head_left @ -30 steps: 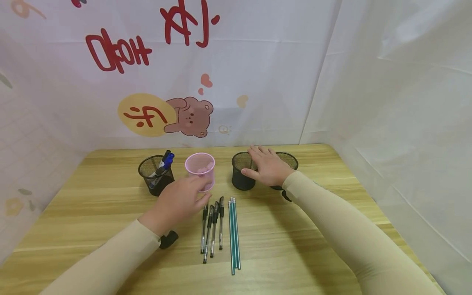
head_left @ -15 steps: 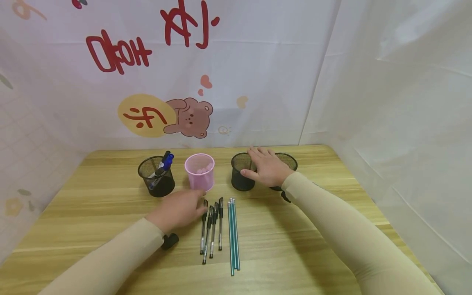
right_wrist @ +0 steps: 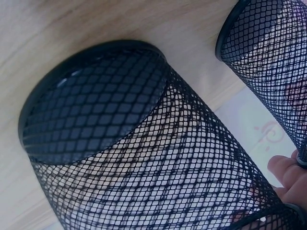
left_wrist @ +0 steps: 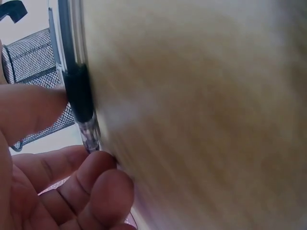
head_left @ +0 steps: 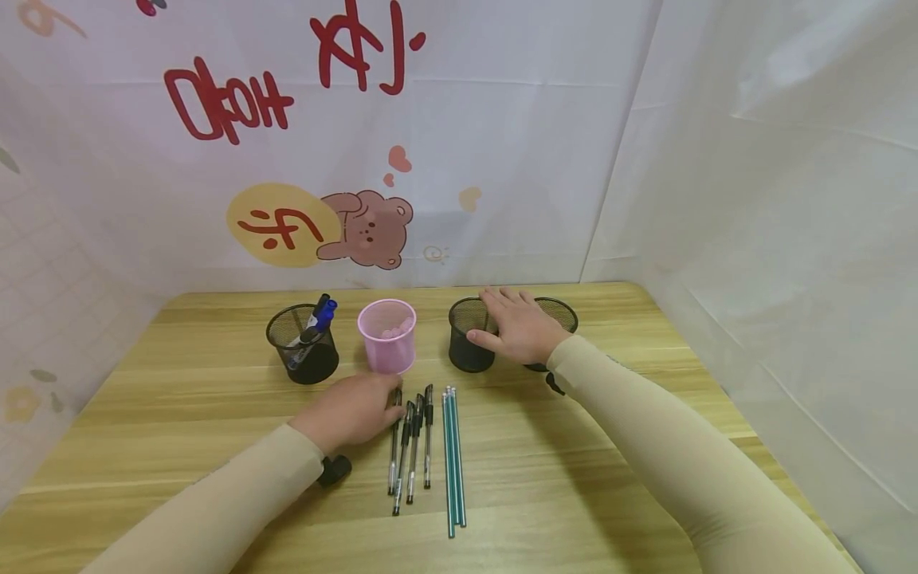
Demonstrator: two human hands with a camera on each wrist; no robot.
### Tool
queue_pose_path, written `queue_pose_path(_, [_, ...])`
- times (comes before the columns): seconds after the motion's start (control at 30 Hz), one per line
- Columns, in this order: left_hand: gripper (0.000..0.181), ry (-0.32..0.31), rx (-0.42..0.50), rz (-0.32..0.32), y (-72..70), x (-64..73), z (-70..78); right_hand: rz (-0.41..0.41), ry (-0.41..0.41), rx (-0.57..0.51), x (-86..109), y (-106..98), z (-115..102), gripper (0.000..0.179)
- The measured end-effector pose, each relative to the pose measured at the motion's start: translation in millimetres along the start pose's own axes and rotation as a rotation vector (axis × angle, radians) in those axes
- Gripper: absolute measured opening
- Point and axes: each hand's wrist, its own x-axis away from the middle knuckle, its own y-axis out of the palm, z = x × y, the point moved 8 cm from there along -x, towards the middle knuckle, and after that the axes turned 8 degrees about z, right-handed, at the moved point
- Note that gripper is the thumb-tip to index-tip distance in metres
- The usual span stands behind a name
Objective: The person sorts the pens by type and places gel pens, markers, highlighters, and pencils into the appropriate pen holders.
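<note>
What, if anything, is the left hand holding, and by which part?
The left hand appears to pinch the leftmost loose pen, near its dark grip and clear tip.

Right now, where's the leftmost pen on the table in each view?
Head: lower centre, leftmost pen of the row, upper end at the left hand.
Left wrist: upper left, slanting down to that hand.
Right wrist: not in it.
Shared landmark: left hand, in head and left wrist views.

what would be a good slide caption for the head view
Left hand at the leftmost loose pen, right hand over two black mesh cups.
</note>
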Motion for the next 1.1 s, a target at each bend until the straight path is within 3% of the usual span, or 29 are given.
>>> queue_pose_path(0.83, [0.018,-0.068,0.045,-0.022,1.4,-4.5,-2.2,0.031,-0.008,0.002,0.4,-3.9,-3.8,0.093])
queue_pose_path(1.1, [0.026,-0.100,0.101,-0.035,3.6,-5.2,-4.4,0.034,-0.001,-0.001,1.8,-4.9,-3.2,0.093])
